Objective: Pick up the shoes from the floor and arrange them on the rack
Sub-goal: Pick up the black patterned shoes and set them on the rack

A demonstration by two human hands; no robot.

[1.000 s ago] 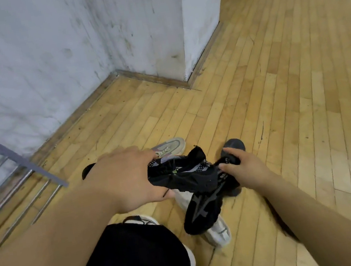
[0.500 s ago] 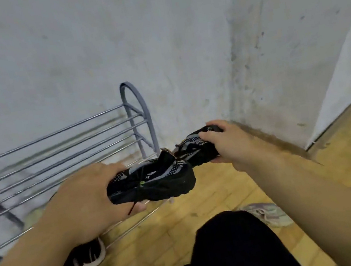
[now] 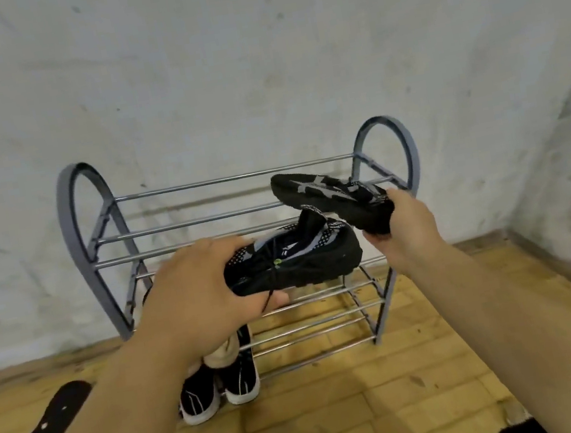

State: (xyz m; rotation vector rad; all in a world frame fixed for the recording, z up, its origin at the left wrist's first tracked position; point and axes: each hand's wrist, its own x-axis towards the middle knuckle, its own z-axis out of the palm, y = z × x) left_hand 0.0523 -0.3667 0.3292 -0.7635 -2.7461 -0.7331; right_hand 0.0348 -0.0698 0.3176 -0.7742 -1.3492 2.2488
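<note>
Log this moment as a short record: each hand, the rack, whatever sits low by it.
left hand: grips first black shoe in front of the rack
right hand: grips second black shoe by its heel, over the top shelf's right end
rack: grey metal bars, against the wall
black-and-white pair: toes toward the camera at the rack's lower left, partly hidden by the left arm
floor: wood; a flat black piece lies at left
</note>
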